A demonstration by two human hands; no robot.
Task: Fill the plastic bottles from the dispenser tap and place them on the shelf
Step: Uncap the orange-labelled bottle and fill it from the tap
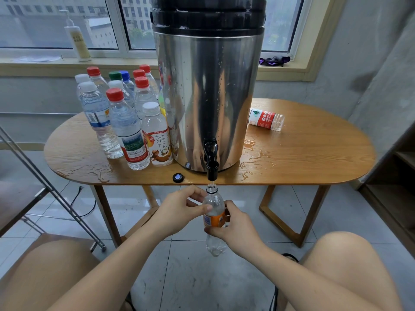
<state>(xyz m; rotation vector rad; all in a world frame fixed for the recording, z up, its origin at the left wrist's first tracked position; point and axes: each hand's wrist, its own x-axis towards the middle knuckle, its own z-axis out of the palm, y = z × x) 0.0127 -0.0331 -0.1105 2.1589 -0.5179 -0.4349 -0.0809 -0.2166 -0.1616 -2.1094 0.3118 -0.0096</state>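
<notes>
Beside a grey-lit window (67, 23), on a wet oval wooden worktop (314, 153), we are drawing water from the tall stainless-steel dispenser (208, 86). We are holding a clear plastic bottle with an orange label (214, 212) upright just under the black tap (212, 163), below the worktop's edge. Our left hand (179, 209) is pinching its shoulder and our right hand (233, 227) is wrapping round the label. Only the base appears to be holding water. Puddles (253, 153) are hinting at spills, so we are judging it best to be keeping the mouth centred beneath the spout.
</notes>
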